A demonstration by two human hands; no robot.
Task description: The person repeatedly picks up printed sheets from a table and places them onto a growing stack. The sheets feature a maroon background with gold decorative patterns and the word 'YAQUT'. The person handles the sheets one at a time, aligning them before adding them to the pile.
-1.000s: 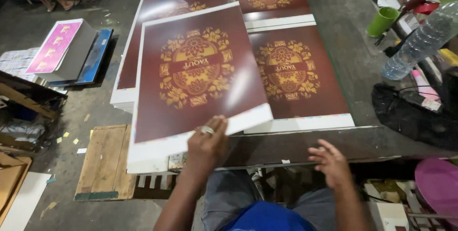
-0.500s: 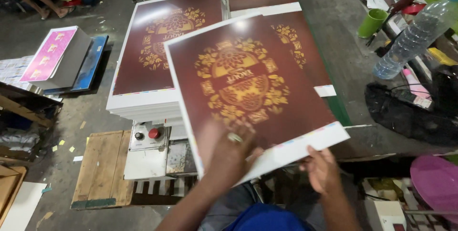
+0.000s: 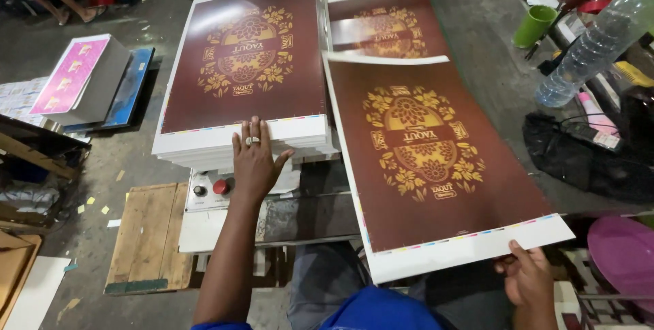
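Observation:
My left hand, a ring on one finger, rests flat with fingers spread on the near edge of a thick stack of printed sheets. Each sheet is dark maroon with a gold floral emblem and a white border. My right hand grips the near right corner of one loose sheet of the same print. That sheet lies to the right of the stack, its near end overhanging the table edge. More printed sheets lie beyond it.
A control box with a red button sits under the stack. A clear plastic bottle, green cup and black bag lie at the right. A wooden pallet and pink-topped stack are on the floor, left.
The loose sheet has moved from over the stack to the right and now lies flatter. My left hand let go of it and moved onto the stack's near edge.

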